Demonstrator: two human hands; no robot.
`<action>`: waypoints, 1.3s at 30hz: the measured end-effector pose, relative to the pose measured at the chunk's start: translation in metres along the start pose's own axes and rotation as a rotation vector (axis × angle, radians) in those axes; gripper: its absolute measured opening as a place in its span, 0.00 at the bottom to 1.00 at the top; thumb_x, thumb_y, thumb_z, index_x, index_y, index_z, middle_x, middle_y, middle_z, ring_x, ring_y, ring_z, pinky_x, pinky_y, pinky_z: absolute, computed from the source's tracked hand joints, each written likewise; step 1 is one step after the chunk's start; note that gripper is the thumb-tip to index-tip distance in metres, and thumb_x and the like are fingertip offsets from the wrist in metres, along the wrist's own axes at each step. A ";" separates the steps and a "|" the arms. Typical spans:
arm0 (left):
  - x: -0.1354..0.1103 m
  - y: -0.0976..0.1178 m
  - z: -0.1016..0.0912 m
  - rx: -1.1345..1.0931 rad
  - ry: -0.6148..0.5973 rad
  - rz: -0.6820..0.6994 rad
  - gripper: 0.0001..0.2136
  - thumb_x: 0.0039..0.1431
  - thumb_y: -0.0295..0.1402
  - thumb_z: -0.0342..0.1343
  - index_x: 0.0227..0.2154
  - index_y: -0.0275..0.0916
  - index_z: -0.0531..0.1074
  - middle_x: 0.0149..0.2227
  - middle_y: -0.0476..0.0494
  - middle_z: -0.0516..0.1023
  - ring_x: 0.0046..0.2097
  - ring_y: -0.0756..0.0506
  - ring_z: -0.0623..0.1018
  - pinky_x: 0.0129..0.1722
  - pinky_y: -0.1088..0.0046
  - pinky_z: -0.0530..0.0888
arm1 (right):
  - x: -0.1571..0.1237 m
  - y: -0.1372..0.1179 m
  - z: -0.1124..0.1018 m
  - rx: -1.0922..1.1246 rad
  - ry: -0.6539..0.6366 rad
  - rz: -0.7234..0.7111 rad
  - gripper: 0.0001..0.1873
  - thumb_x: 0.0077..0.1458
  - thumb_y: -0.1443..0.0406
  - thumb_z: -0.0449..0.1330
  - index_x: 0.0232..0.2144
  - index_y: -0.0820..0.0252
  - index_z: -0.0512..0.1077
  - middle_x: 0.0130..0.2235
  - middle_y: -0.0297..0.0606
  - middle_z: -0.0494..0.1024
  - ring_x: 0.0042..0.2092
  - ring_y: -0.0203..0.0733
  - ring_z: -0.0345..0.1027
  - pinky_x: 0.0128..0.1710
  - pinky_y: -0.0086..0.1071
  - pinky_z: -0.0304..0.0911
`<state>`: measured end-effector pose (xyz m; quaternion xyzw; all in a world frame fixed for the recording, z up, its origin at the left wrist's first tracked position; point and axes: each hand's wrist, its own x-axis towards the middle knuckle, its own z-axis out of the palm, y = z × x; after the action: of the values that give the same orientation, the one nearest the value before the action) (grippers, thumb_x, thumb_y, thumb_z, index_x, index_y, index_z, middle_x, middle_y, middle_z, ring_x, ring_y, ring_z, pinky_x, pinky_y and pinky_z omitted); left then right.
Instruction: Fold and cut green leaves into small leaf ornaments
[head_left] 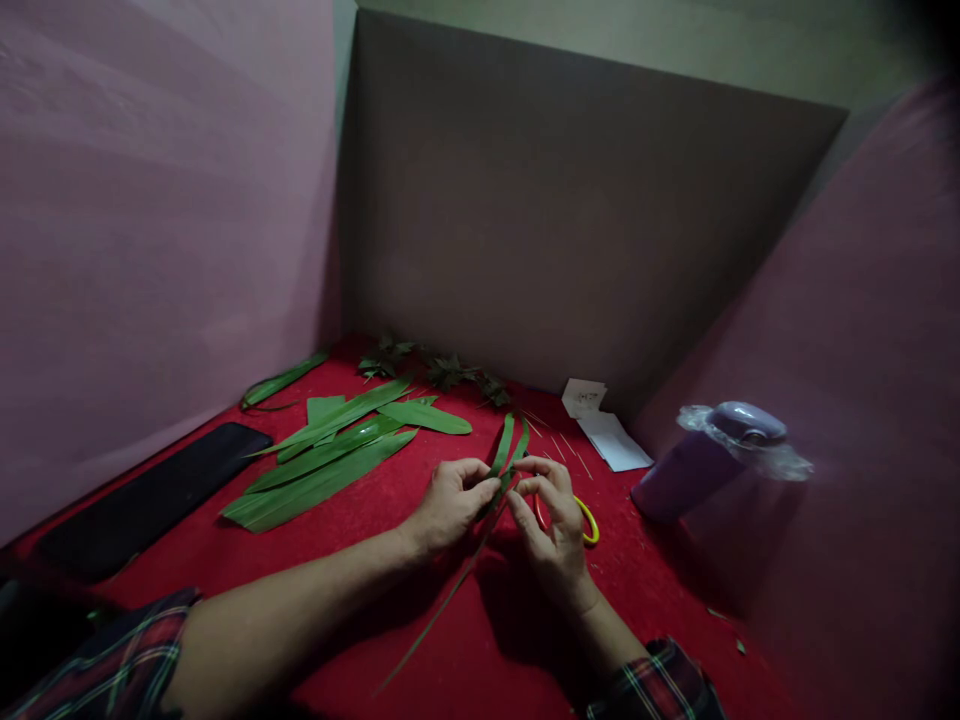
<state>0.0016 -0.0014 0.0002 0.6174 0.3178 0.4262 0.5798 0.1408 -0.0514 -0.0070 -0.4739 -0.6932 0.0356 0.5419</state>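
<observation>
Leaf strip (504, 447): folded into a narrow upright loop, located between both hands, above the red surface (630, 590).
Left hand (450, 505): clamped on the base of the strip, between thumb and forefinger.
Right hand (551, 520): close beside the left, fingers curled, fingertips at the strip; firmness of pinch not discernible.
Thin strand (450, 596): trailing from between the hands toward the lower left.
Scissors (592, 525): partly hidden behind the right hand; red and yellow handle loops visible.
Broad leaves (330, 487): overlapping, left of the hands.
Leafy sprigs (450, 372): along the rear edge.
Thin sticks (559, 449): scattered beyond the right hand, near white cards (616, 442).
Purple container (690, 475): far right, clear film (780, 460) under the lid.
Dark flat object (157, 500): far left, beside the pink wall (150, 250).
</observation>
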 end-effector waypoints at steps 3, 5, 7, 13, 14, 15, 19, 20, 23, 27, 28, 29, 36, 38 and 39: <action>0.000 -0.003 -0.001 0.047 0.002 0.039 0.11 0.49 0.37 0.54 0.24 0.32 0.70 0.21 0.50 0.67 0.24 0.53 0.64 0.25 0.77 0.61 | 0.001 0.000 0.000 0.018 0.018 0.022 0.04 0.53 0.68 0.56 0.26 0.58 0.66 0.40 0.40 0.67 0.45 0.45 0.61 0.46 0.43 0.56; 0.000 -0.005 -0.002 0.105 -0.006 0.094 0.10 0.51 0.36 0.52 0.27 0.32 0.72 0.23 0.49 0.69 0.26 0.53 0.65 0.26 0.78 0.62 | 0.001 0.001 0.000 0.037 0.036 0.052 0.04 0.53 0.67 0.55 0.26 0.58 0.66 0.40 0.40 0.68 0.45 0.45 0.61 0.45 0.42 0.57; -0.001 -0.006 -0.003 0.169 -0.008 0.154 0.11 0.53 0.36 0.51 0.30 0.33 0.74 0.25 0.48 0.71 0.28 0.52 0.67 0.29 0.77 0.62 | 0.002 0.002 -0.001 0.060 0.041 0.085 0.05 0.54 0.66 0.55 0.27 0.58 0.67 0.41 0.41 0.67 0.45 0.46 0.61 0.45 0.42 0.57; -0.003 -0.002 -0.006 0.453 0.062 0.344 0.09 0.55 0.33 0.50 0.33 0.38 0.75 0.29 0.46 0.75 0.31 0.50 0.70 0.33 0.76 0.64 | 0.005 -0.004 -0.006 0.130 0.090 0.145 0.10 0.56 0.63 0.52 0.26 0.59 0.69 0.34 0.38 0.66 0.40 0.43 0.61 0.42 0.39 0.57; -0.004 -0.001 -0.007 0.506 0.075 0.383 0.09 0.55 0.31 0.50 0.33 0.39 0.75 0.30 0.46 0.76 0.32 0.49 0.71 0.34 0.75 0.64 | 0.005 -0.006 -0.007 0.156 0.099 0.165 0.10 0.56 0.63 0.53 0.25 0.59 0.69 0.32 0.37 0.65 0.38 0.42 0.61 0.40 0.37 0.58; -0.004 0.000 -0.007 0.551 0.088 0.423 0.08 0.55 0.30 0.50 0.33 0.39 0.74 0.30 0.45 0.76 0.33 0.49 0.71 0.35 0.75 0.65 | 0.005 -0.008 -0.008 0.198 0.098 0.201 0.11 0.55 0.62 0.54 0.24 0.59 0.69 0.30 0.36 0.65 0.35 0.40 0.61 0.37 0.35 0.58; -0.004 0.003 -0.010 0.682 0.111 0.554 0.09 0.56 0.28 0.49 0.33 0.38 0.74 0.29 0.44 0.75 0.33 0.48 0.71 0.34 0.73 0.65 | 0.006 -0.011 -0.007 0.509 0.044 0.531 0.11 0.52 0.58 0.58 0.25 0.59 0.71 0.23 0.33 0.66 0.23 0.32 0.57 0.21 0.26 0.52; -0.004 0.003 -0.011 0.711 0.110 0.581 0.09 0.57 0.29 0.48 0.33 0.38 0.74 0.28 0.44 0.75 0.32 0.48 0.70 0.34 0.73 0.65 | 0.007 -0.011 -0.006 0.591 0.032 0.619 0.12 0.51 0.57 0.58 0.26 0.60 0.71 0.22 0.32 0.66 0.21 0.30 0.54 0.18 0.25 0.48; -0.003 0.003 -0.013 0.772 0.116 0.650 0.09 0.57 0.29 0.48 0.34 0.39 0.74 0.27 0.44 0.74 0.32 0.49 0.70 0.34 0.73 0.65 | 0.009 -0.009 -0.004 0.778 -0.009 0.765 0.15 0.49 0.54 0.60 0.26 0.61 0.71 0.18 0.31 0.66 0.16 0.26 0.48 0.15 0.22 0.39; -0.001 0.001 -0.014 0.800 0.135 0.698 0.09 0.56 0.28 0.48 0.34 0.40 0.74 0.27 0.44 0.73 0.32 0.49 0.70 0.35 0.73 0.66 | 0.012 -0.009 -0.005 0.893 -0.036 0.850 0.19 0.47 0.52 0.60 0.21 0.63 0.70 0.15 0.30 0.65 0.14 0.25 0.46 0.13 0.22 0.38; -0.001 0.000 -0.014 0.804 0.137 0.703 0.09 0.56 0.27 0.48 0.34 0.40 0.74 0.27 0.44 0.73 0.32 0.49 0.70 0.35 0.73 0.66 | 0.013 -0.010 -0.005 0.904 -0.035 0.874 0.18 0.47 0.52 0.60 0.21 0.63 0.70 0.15 0.30 0.65 0.15 0.25 0.47 0.13 0.21 0.39; 0.000 0.000 -0.014 0.807 0.137 0.705 0.09 0.56 0.27 0.48 0.34 0.40 0.74 0.27 0.44 0.73 0.32 0.49 0.70 0.35 0.73 0.66 | 0.013 -0.010 -0.006 0.917 -0.034 0.896 0.18 0.46 0.53 0.61 0.21 0.63 0.70 0.16 0.30 0.65 0.15 0.25 0.49 0.13 0.21 0.40; 0.000 -0.003 -0.013 0.726 0.119 0.625 0.08 0.56 0.28 0.49 0.33 0.39 0.73 0.29 0.45 0.75 0.33 0.49 0.70 0.35 0.73 0.65 | 0.013 -0.010 -0.006 1.031 -0.008 0.928 0.10 0.39 0.63 0.67 0.23 0.62 0.71 0.19 0.30 0.68 0.17 0.27 0.50 0.14 0.21 0.42; 0.000 -0.002 -0.012 0.688 0.107 0.563 0.08 0.56 0.28 0.49 0.32 0.39 0.73 0.30 0.45 0.75 0.33 0.49 0.70 0.35 0.73 0.65 | 0.013 -0.010 -0.005 1.013 -0.007 0.925 0.09 0.40 0.63 0.66 0.22 0.61 0.69 0.18 0.30 0.67 0.16 0.26 0.47 0.13 0.21 0.40; 0.000 -0.002 -0.011 0.667 0.100 0.528 0.08 0.56 0.28 0.49 0.31 0.39 0.73 0.29 0.46 0.75 0.33 0.49 0.70 0.35 0.73 0.65 | 0.013 -0.011 -0.005 1.002 -0.013 0.921 0.10 0.40 0.63 0.66 0.22 0.62 0.69 0.18 0.29 0.66 0.16 0.25 0.46 0.13 0.21 0.38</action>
<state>-0.0086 0.0035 -0.0021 0.8098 0.2970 0.4635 0.2031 0.1388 -0.0505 0.0106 -0.4125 -0.3237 0.5823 0.6213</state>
